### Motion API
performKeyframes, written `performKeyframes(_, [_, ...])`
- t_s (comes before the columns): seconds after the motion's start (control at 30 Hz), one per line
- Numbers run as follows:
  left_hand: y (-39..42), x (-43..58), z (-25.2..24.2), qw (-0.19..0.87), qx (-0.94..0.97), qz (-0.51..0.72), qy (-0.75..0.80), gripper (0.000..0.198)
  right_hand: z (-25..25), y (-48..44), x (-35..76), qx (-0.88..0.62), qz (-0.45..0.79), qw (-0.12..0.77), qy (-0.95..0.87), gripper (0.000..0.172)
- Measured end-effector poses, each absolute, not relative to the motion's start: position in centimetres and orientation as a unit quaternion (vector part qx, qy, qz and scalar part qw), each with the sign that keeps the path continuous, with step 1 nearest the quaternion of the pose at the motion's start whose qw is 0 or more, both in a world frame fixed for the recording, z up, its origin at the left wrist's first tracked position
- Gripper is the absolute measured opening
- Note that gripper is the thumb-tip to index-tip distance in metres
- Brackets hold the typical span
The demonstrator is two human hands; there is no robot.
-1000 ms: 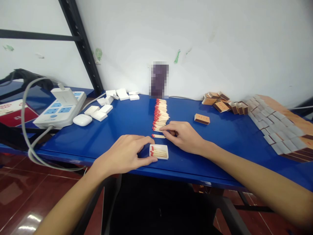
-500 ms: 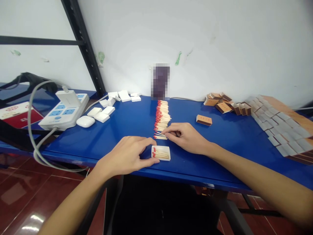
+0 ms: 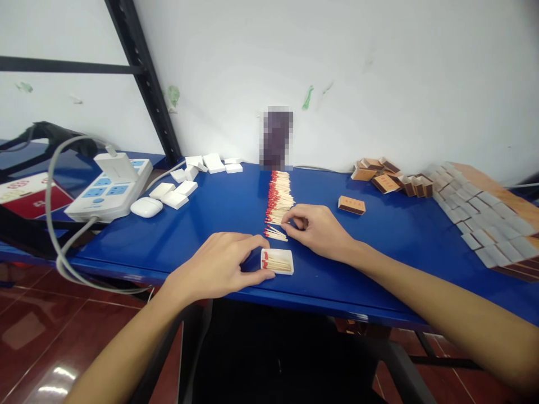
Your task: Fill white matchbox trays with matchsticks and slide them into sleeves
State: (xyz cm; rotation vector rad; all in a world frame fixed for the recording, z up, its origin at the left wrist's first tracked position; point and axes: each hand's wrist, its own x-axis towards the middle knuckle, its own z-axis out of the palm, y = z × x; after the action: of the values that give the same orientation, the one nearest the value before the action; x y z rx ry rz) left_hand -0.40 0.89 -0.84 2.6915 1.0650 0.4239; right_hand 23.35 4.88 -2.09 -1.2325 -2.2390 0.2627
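My left hand (image 3: 225, 261) grips the left end of a small white matchbox tray (image 3: 292, 261) between thumb and forefinger. Inside the tray lie several red-headed matches (image 3: 278, 262). Beyond it, a long pile of matches (image 3: 280, 196) runs toward the wall, heads to the left. A small group of matches (image 3: 278, 234) lies apart at its near end. My right hand (image 3: 318, 229) has its thumb and fingers pinched together at the stick ends of the pile's near part; what they hold, if anything, is hidden.
An orange matchbox sleeve (image 3: 351, 205) lies to the right, with more sleeves (image 3: 385, 183) behind. A stack of matchboxes (image 3: 484, 224) fills the far right. White trays (image 3: 174, 199), a white earbud case (image 3: 146, 207) and a power strip (image 3: 109, 191) with cables are on the left.
My right hand has shifted slightly up and away from the near matches, which now lie apart from the main pile. My left hand stays at the tray.
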Motion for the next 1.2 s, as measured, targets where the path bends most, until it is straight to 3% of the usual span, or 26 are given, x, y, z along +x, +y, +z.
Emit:
performKeyframes(0.47, [0.82,-0.42,-0.82,0.105,0.915,0.146,0.36,0.036,-2.45,4.94,22.92,-0.481,0.099,0.271,-0.828,0.009])
performKeyframes(0.83, [0.81,-0.52,-0.78,0.11,0.914,0.142,0.364,0.036,-1.66,4.56,22.61,-0.495,0.173,0.244,-0.816,0.013])
performKeyframes(1.2, [0.92,-0.51,-0.99,0.107,0.913,0.143,0.366,0.037,-2.07,5.04,22.85,-0.468,0.133,0.298,-0.821,0.017])
